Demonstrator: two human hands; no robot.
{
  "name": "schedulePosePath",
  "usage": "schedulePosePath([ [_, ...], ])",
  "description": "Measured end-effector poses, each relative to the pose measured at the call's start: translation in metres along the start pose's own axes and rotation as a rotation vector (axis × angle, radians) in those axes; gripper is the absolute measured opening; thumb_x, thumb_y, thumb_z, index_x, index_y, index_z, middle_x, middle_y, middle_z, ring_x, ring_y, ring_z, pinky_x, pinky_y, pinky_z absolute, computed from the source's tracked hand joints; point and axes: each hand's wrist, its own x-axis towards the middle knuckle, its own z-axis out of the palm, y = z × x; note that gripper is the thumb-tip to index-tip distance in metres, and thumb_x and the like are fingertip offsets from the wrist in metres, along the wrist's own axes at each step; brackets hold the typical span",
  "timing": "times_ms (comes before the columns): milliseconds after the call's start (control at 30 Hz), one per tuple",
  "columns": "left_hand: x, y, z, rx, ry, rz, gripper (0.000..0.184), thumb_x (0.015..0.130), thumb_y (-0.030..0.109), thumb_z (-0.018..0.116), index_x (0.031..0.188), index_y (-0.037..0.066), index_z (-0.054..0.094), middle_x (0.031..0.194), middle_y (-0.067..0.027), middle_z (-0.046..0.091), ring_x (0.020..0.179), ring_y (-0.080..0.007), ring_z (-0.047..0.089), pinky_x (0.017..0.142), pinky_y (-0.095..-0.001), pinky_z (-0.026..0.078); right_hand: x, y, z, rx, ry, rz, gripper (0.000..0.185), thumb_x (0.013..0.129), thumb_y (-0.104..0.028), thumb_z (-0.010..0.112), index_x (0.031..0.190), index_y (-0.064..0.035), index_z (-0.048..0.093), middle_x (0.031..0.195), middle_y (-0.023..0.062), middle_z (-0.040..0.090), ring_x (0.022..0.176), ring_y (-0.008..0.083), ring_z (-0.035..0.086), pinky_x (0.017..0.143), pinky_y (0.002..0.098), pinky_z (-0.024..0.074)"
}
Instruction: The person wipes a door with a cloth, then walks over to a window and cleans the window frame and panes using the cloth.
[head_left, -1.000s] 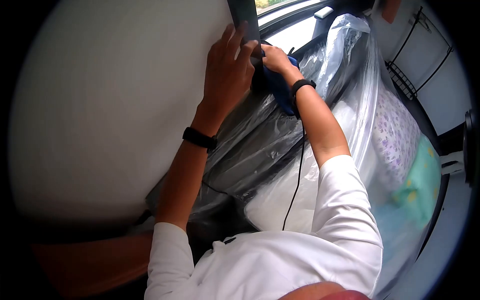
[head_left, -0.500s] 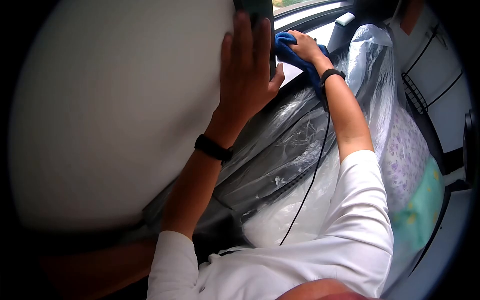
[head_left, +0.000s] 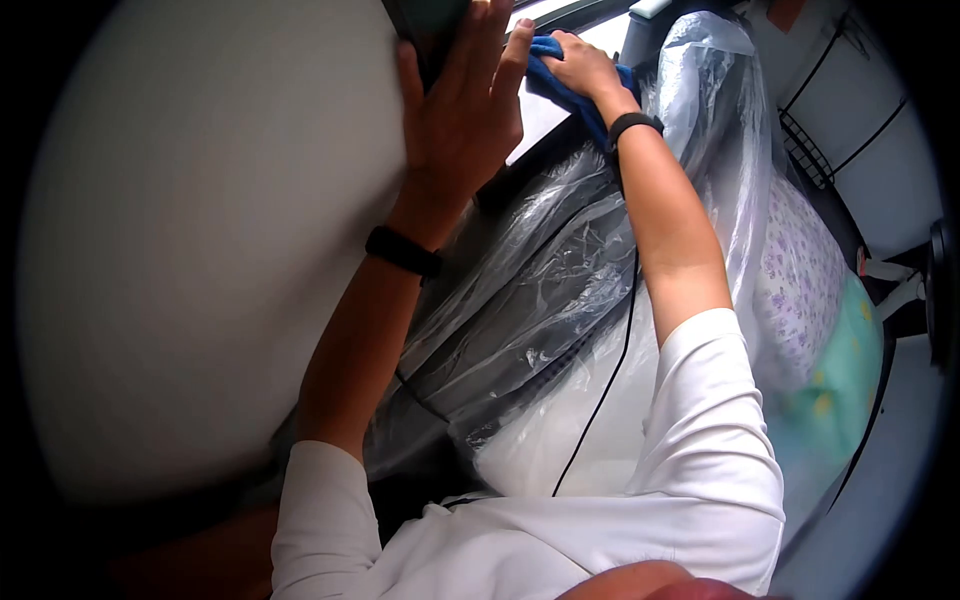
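Observation:
My left hand (head_left: 462, 105) is raised with its fingers stretched out and apart, against a dark edge strip (head_left: 425, 30) beside a large pale panel (head_left: 220, 230). Its fingertips run up to the top of the view. To the right, my right hand (head_left: 583, 65) grips a blue cloth (head_left: 572, 95), pressing it near the bright window (head_left: 537, 118) and its dark frame. Part of the cloth hangs below the hand, and my fingers partly cover the rest. Both wrists wear black bands.
Clear plastic sheeting (head_left: 570, 260) drapes below my arms, with a thin black cable (head_left: 610, 385) across it. At the right are a purple-flowered fabric bundle (head_left: 797, 285), a green one (head_left: 848, 365) and a black wire rack (head_left: 806, 150).
The view has shifted, so both hands appear higher and farther left. My left hand's thumb has drawn up alongside the other fingers. The cloth remains in my right hand.

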Motion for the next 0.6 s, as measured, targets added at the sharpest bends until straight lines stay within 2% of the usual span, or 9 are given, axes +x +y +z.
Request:
schedulePosePath([
  [67, -0.002, -0.003, -0.003, 0.01, -0.051, 0.005, 0.042, 0.09, 0.011, 0.055, 0.132, 0.008, 0.054, 0.152, -0.017, 0.046, 0.141, -0.0281, 0.046, 0.113, -0.0677, 0.02, -0.01, -0.022, 0.007, 0.02, -0.023, 0.015, 0.058, 0.09, -0.05, 0.057, 0.138, -0.016, 0.057, 0.135, 0.0129, 0.062, 0.121, 0.0344, 0.061, 0.104, 0.0443, 0.0477],
  [133, 0.001, -0.004, -0.002, -0.001, -0.018, 0.034, 0.044, 0.09, 0.011, 0.055, 0.134, 0.006, 0.053, 0.154, -0.0159, 0.043, 0.142, -0.0272, 0.044, 0.11, -0.0689, 0.025, -0.033, -0.047, -0.003, 0.084, -0.036, -0.027, 0.058, 0.09, -0.05, 0.057, 0.137, -0.0156, 0.058, 0.134, 0.0134, 0.063, 0.119, 0.0349, 0.062, 0.104, 0.045, 0.0479],
  [200, 0.01, -0.003, -0.014, -0.129, -0.027, 0.026, 0.047, 0.089, 0.006, 0.054, 0.136, 0.003, 0.052, 0.154, -0.0243, 0.04, 0.143, -0.0343, 0.041, 0.111, -0.0633, 0.032, -0.051, -0.074, -0.017, 0.112, -0.097, -0.008, 0.057, 0.09, -0.049, 0.057, 0.135, -0.0148, 0.058, 0.131, 0.0137, 0.064, 0.117, 0.0357, 0.063, 0.101, 0.0461, 0.0488],
  [233, 0.009, -0.017, -0.001, 0.042, 0.024, 0.12, 0.058, 0.083, 0.01, 0.066, 0.14, 0.015, 0.053, 0.161, -0.0127, 0.033, 0.151, -0.0254, 0.027, 0.115, -0.0588, 0.022, -0.057, -0.087, -0.023, 0.126, -0.085, -0.009, 0.055, 0.09, -0.048, 0.057, 0.133, -0.0145, 0.059, 0.129, 0.0143, 0.065, 0.115, 0.0366, 0.064, 0.1, 0.0471, 0.0492],
  [333, 0.019, -0.021, -0.026, -0.174, -0.064, 0.093, 0.052, 0.082, 0.005, 0.066, 0.132, 0.014, 0.06, 0.158, -0.0074, 0.04, 0.149, -0.0203, 0.032, 0.116, -0.0583, 0.023, -0.066, -0.094, -0.036, 0.093, -0.166, -0.107, 0.054, 0.088, -0.042, 0.058, 0.132, -0.0113, 0.059, 0.127, 0.0195, 0.065, 0.114, 0.0374, 0.064, 0.099, 0.0477, 0.0486],
  [367, 0.017, -0.018, -0.047, -0.182, -0.09, 0.109, 0.053, 0.08, 0.002, 0.067, 0.132, 0.012, 0.061, 0.158, -0.0086, 0.039, 0.148, -0.0226, 0.034, 0.118, -0.0534, 0.024, -0.083, -0.088, -0.024, 0.125, -0.071, -0.13, 0.051, 0.087, -0.04, 0.058, 0.129, -0.0107, 0.059, 0.123, 0.0213, 0.066, 0.111, 0.0386, 0.065, 0.098, 0.049, 0.0489],
  [400, 0.019, -0.026, -0.06, -0.165, -0.079, 0.103, 0.053, 0.08, 0.002, 0.067, 0.132, 0.012, 0.061, 0.158, -0.0086, 0.039, 0.148, -0.0226, 0.034, 0.118, -0.0534, 0.024, -0.096, -0.101, -0.03, 0.206, -0.043, -0.118, 0.045, 0.088, -0.037, 0.057, 0.124, -0.0101, 0.059, 0.118, 0.0223, 0.068, 0.109, 0.0402, 0.064, 0.096, 0.0496, 0.0491],
  [500, 0.021, -0.035, -0.1, -0.086, -0.156, 0.064, 0.062, 0.079, -0.005, 0.067, 0.139, 0.004, 0.055, 0.158, -0.0126, 0.038, 0.148, -0.0252, 0.033, 0.12, -0.045, 0.026, -0.113, -0.118, -0.039, 0.215, -0.118, -0.057, 0.036, 0.088, -0.024, 0.059, 0.12, -0.0091, 0.059, 0.113, 0.0243, 0.068, 0.109, 0.0422, 0.064, 0.095, 0.0497, 0.049],
  [600, 0.03, -0.029, -0.126, 0.05, -0.138, 0.089, 0.066, 0.08, -0.004, 0.068, 0.144, 0.002, 0.049, 0.157, -0.0154, 0.038, 0.148, -0.026, 0.034, 0.12, -0.0456, 0.026, -0.105, -0.116, -0.06, 0.154, -0.241, 0.033, 0.037, 0.084, -0.013, 0.061, 0.121, -0.0077, 0.059, 0.109, 0.0273, 0.068, 0.109, 0.043, 0.064, 0.095, 0.0494, 0.0489],
])
